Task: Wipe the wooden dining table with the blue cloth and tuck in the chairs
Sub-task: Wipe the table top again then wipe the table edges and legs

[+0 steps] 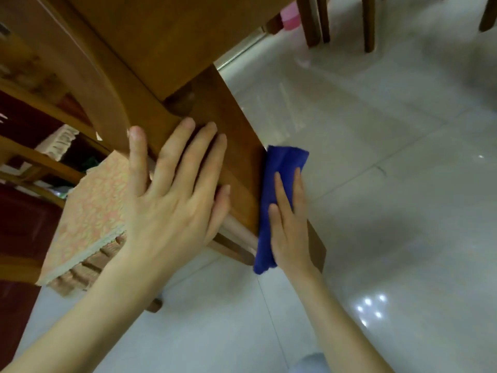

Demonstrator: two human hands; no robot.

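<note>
Hands: both flat with straight fingers, gripping nothing.
Left hand (174,200): spread on the wooden table leg (231,135).
Right hand (289,224): presses the blue cloth (279,168) against the leg's right face — the cloth is folded long.
Cushion (88,211): patterned, left of the left hand.
Chair legs (312,22): well beyond the right hand, on pale floor tiles (403,184).

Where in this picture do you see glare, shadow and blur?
Head view: glare appears as a cluster of bright spots on the glossy floor tiles at lower right; a soft dark shadow lies on the tiles beside the right hand; the pink object at the top edge is blurred; the blue cloth and left hand look fairly sharp.
</note>
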